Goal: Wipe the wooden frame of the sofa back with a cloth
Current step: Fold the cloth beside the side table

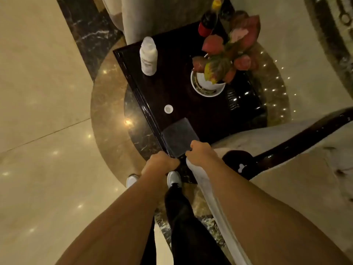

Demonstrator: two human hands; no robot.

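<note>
Both hands are closed on the near edge of a dark folded cloth (178, 137): the left hand (160, 163) at its near left corner, the right hand (200, 154) at the right. The cloth lies on the near corner of the dark side table (172, 88); the sofa's dark wooden frame (298, 138) runs to the right. Open floor (44, 111) is on the left.

The person's forearms are bare, with no sleeves, watch or jewellery visible. The left hand (160, 162) and the right hand (200, 154) wear no gloves. Below the hands show dark black trousers (183, 222) and white shoes (173, 178).
</note>
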